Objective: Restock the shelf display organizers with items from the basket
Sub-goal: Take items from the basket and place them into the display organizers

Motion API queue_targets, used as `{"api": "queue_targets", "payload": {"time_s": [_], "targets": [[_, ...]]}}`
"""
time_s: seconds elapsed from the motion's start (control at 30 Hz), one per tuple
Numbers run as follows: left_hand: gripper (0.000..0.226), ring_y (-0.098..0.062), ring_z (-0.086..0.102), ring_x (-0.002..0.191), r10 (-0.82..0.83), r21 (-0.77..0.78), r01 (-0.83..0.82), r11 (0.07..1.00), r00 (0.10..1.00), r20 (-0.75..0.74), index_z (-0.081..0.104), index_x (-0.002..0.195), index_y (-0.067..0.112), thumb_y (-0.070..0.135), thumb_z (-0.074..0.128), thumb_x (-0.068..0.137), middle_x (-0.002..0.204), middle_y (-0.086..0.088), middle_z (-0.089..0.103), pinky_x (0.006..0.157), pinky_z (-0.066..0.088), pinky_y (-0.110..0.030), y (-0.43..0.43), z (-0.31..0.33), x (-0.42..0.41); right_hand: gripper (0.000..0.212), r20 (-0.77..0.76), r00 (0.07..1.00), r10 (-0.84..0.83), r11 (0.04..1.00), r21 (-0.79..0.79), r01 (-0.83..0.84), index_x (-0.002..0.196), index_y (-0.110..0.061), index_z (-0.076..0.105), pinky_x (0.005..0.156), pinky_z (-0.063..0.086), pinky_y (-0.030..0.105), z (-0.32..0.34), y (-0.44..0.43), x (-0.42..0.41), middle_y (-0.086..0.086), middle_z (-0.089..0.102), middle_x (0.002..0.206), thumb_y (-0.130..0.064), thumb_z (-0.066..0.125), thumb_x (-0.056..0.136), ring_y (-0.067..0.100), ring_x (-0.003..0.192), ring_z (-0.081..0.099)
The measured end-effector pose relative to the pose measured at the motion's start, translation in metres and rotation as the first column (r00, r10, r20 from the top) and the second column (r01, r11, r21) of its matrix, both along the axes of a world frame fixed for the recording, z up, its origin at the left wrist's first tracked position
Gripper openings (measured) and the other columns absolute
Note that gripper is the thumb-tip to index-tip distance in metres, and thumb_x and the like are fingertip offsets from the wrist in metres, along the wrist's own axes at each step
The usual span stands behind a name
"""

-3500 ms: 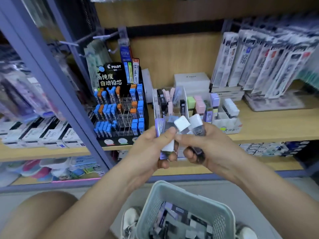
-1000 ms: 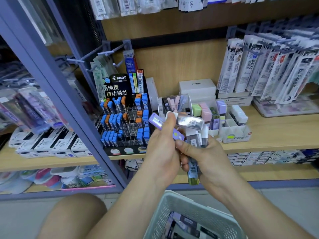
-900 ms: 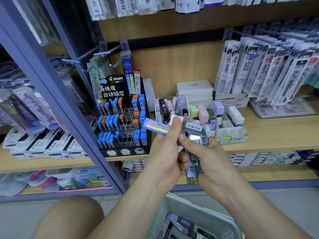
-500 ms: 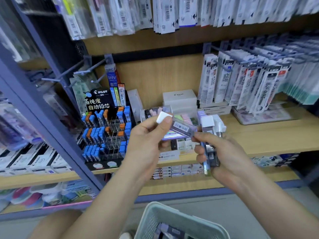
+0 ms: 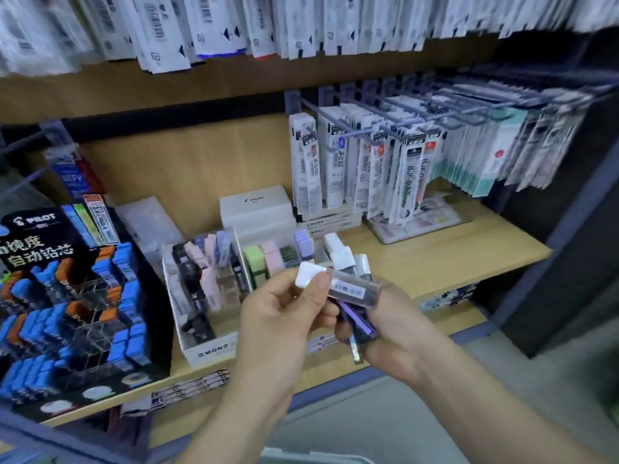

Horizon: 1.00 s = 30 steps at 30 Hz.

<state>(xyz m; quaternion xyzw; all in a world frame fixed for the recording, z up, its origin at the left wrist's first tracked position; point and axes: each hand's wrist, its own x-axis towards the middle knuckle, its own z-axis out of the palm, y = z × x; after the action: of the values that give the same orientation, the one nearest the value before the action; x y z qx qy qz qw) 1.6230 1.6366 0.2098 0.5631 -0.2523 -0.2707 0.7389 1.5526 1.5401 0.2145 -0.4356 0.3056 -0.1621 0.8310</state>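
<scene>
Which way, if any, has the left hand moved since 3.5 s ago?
Yes, up. The left hand, pinching a white-capped case, was below the shelf edge and now overlaps the MONO organizer.

"PILOT" marks the black lead display (image 5: pixel 37 229) and a white box (image 5: pixel 256 209); "MONO" fronts the white organizer (image 5: pixel 214 349).

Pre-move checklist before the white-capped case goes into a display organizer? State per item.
1. Left hand pinches white-capped case: ok.
2. Right hand grips spare cases: ok.
3. Matching white-capped row in sight on the shelf: ok.
4. Free slot in that row: cannot tell, the hands hide its front.
5. MONO organizer upright on the shelf: ok.
6. Basket contents: cannot tell, only its rim shows.
</scene>
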Motion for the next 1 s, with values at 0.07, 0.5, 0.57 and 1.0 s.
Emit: {"api": "queue_targets", "payload": {"time_s": [0.07, 0.5, 0.57, 1.0], "targets": [[0.018, -0.015, 0.054, 0.052, -0.027, 0.009, 0.027, 1.0, 0.999, -0.025, 0.073, 0.08, 0.012, 0.027, 0.066, 0.074, 0.061, -0.008, 0.06, 0.05, 0.047, -0.022, -0.006, 0.003, 0.008, 0.009, -0.025, 0.999, -0.045, 0.999, -0.025, 0.045, 0.089, -0.005, 0.072, 0.039, 0.038, 0.02, 0.0, -0.013, -0.006, 0.007, 0.061, 0.057, -0.006, 0.063, 0.089, 0.014, 0.045, 0.053], [0.007, -0.017, 0.065, 0.055, -0.24, 0.476, 0.094, 0.875, 0.936, 0.257, 0.064, 0.095, 0.015, 0.011, 0.066, 0.089, 0.078, -0.009, 0.067, 0.056, 0.054, -0.025, -0.067, -0.013, 0.087, 0.013, -0.108, 0.953, -0.284, 0.959, -0.014, 0.284, 0.095, 0.0, 0.067, 0.041, 0.045, 0.021, -0.017, -0.088, -0.022, 0.009, 0.065, 0.067, -0.011, 0.068, 0.089, 0.015, 0.053, 0.061], [0.017, -0.018, 0.064, 0.053, -0.3, 0.553, 0.042, 0.832, 0.873, 0.385, 0.057, 0.092, 0.02, 0.011, 0.07, 0.085, 0.077, -0.008, 0.068, 0.054, 0.054, -0.03, -0.08, -0.019, 0.094, 0.013, -0.116, 0.951, -0.287, 0.957, 0.02, 0.291, 0.097, 0.0, 0.067, 0.041, 0.046, 0.023, -0.022, -0.089, -0.019, 0.009, 0.068, 0.066, -0.01, 0.068, 0.089, 0.016, 0.054, 0.065], [0.022, -0.019, 0.054, 0.105, -0.61, 0.695, -0.246, 0.676, 0.342, 0.714, 0.067, 0.109, 0.021, 0.015, 0.057, 0.09, 0.107, 0.001, 0.065, 0.081, 0.038, -0.024, -0.149, -0.042, 0.097, 0.017, -0.041, 0.92, -0.39, 0.906, 0.165, 0.391, 0.103, -0.003, 0.066, 0.043, 0.048, 0.021, -0.025, -0.114, -0.028, 0.008, 0.067, 0.071, -0.013, 0.067, 0.09, 0.013, 0.055, 0.066]]}}
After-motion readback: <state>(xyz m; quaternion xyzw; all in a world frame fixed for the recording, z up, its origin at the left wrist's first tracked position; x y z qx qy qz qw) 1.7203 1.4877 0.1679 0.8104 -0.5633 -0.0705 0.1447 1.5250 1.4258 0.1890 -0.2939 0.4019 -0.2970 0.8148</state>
